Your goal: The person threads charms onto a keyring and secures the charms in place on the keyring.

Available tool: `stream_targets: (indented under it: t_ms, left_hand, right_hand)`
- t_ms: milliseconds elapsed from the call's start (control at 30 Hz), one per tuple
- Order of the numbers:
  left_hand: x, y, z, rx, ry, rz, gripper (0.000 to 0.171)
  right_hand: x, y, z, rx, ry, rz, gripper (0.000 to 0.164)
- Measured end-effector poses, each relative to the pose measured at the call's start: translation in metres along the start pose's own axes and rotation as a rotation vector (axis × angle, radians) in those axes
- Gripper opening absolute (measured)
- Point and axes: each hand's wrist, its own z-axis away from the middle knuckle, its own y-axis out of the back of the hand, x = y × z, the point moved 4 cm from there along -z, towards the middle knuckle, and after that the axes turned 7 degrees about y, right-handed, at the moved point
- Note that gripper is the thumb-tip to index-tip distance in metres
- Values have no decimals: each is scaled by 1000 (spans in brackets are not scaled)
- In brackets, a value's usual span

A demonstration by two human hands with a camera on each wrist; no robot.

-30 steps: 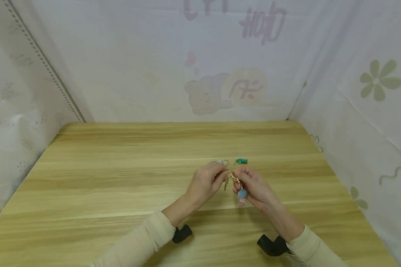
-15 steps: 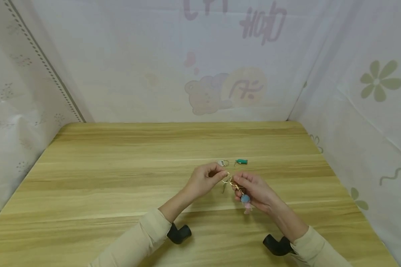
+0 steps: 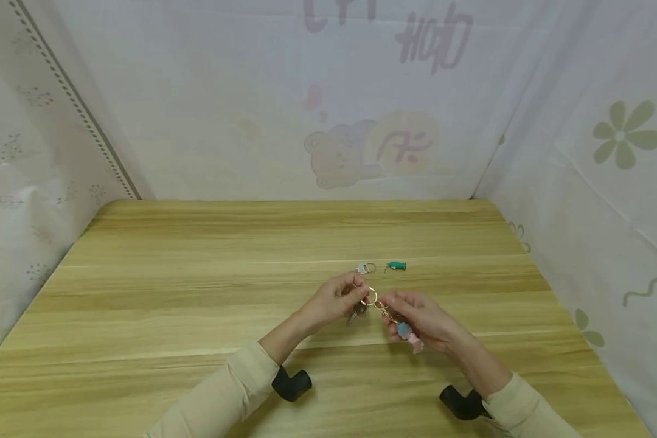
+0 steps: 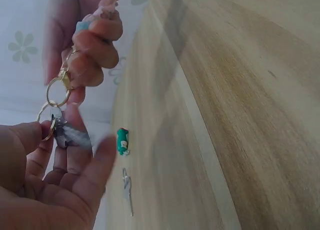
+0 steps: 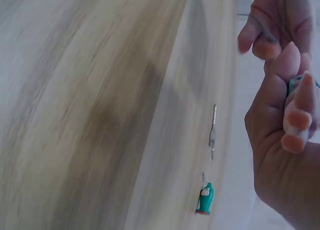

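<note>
My left hand point(image 3: 331, 301) pinches a gold key ring point(image 3: 376, 294) between thumb and fingers. A silver key point(image 3: 353, 317) hangs from that ring, blurred in the left wrist view beside the fingers. To the right, my right hand point(image 3: 424, 316) holds a keychain by its gold chain point(image 3: 384, 311), its fingers curled. The keychain's blue and pink figure charm point(image 3: 404, 331) hangs in front of the palm. In the left wrist view, the keychain's smaller gold ring point(image 4: 48, 95) is linked through the key ring. The right fingers partly hide the charm there.
Beyond the hands, a second silver key with a ring point(image 3: 362, 268) lies on the wooden table point(image 3: 224, 261). Right of it lies a green figure charm point(image 3: 398, 266) with a short chain. Black curved pieces point(image 3: 292, 386) sit at both wrists. Patterned cloth point(image 3: 224, 121) encloses the table.
The hands have drawn slightly apart and the key ring now shows between them. The charm has swung down and right with my right hand; the key has tilted toward the left.
</note>
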Motion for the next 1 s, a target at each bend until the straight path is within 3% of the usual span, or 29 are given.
stream_targets:
  t_ms: [200,500,767,1000]
  left_hand:
    - [-9,0,-3,-56,65,1,21]
    - [-21,1,-6,-47,101,-48,21]
    - [-29,3,-11,-12,146,-118,19]
    - [-32,4,-18,28,138,-221,13]
  right_hand:
    - [3,3,4,-35,-40,166,46]
    - [12,10,4,-33,-49,253,42]
    - [17,18,1,-43,-15,354,37]
    - [18,26,-5,-9,90,538,19]
